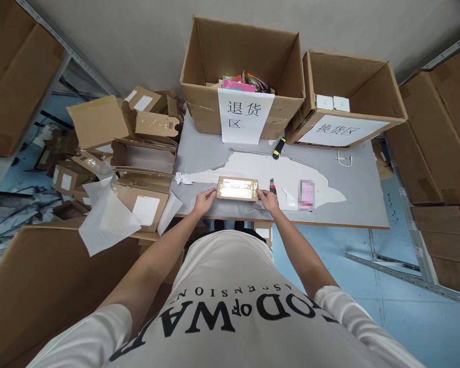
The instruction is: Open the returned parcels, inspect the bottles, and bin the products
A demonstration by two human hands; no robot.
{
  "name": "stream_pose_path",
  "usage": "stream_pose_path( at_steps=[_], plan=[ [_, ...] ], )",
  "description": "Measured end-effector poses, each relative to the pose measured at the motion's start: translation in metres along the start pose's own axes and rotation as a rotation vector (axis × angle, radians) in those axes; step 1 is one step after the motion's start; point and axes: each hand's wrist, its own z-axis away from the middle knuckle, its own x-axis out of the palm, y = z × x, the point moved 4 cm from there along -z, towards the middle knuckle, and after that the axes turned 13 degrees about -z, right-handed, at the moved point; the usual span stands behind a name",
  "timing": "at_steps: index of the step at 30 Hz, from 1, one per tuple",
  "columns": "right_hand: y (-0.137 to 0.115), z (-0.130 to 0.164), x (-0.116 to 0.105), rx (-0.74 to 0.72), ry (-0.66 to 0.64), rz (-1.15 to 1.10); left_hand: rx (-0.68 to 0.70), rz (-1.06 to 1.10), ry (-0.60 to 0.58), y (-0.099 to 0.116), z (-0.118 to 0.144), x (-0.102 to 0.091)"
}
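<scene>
Both hands grip the small flat parcel point(237, 188) by its ends, left hand point(204, 200) and right hand point(269, 199) pinching it at the table's point(360, 179) near edge. It looks squared up for opening; reaching the cutter point(272, 186) beside the right hand seems next.

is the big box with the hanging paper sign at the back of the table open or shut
Open. The big box has its top flaps standing up, so its inside shows, with colourful items lying at the bottom behind the paper sign.
</scene>
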Motion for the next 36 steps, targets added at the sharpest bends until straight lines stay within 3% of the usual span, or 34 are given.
stream_pose_path(
  at_steps=[4, 7, 10, 14, 21, 26, 31, 36],
  plan=[
    [0.015, 0.013, 0.0, -0.041, 0.047, 0.007, -0.031, 0.05, -0.02, -0.013, 0.001, 0.0],
    [0.022, 0.022, 0.01, -0.092, -0.031, 0.052, 0.008, 0.023, -0.05, -0.015, 0.002, 0.007],
    [0.021, 0.026, 0.022, -0.095, -0.075, 0.021, 0.034, 0.026, -0.076, -0.012, 0.001, 0.015],
    [0.013, 0.027, 0.028, -0.057, -0.011, 0.029, 0.036, 0.007, -0.063, -0.004, 0.001, 0.017],
    [-0.009, 0.024, 0.01, -0.115, 0.003, 0.127, 0.108, -0.178, 0.012, 0.023, 0.0, -0.007],
    [-0.029, 0.013, -0.011, -0.117, 0.032, 0.178, 0.134, -0.169, 0.053, 0.041, -0.006, -0.015],
    [-0.03, 0.003, -0.019, -0.05, 0.024, 0.197, 0.081, -0.106, 0.041, 0.033, -0.017, -0.003],
    [-0.018, -0.004, -0.013, 0.021, -0.009, 0.223, -0.017, 0.022, -0.015, 0.014, -0.021, 0.006]
  ],
)
